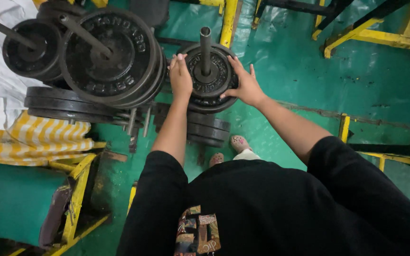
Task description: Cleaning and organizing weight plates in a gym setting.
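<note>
A small black iron weight plate (213, 76) sits on an upright steel peg (205, 47) of a plate rack, on top of other plates. My left hand (180, 76) grips its left rim and my right hand (245, 85) grips its right rim. Both arms reach down from black sleeves. More black plates (208, 128) are stacked lower on the rack, below my hands.
Large black plates (110, 57) and a smaller one (32, 47) hang on slanted pegs at the left, with flat plates (67, 104) beneath. A green padded bench (15, 199) with a yellow frame stands at the lower left. Yellow frames (380, 38) cross the green floor at the right.
</note>
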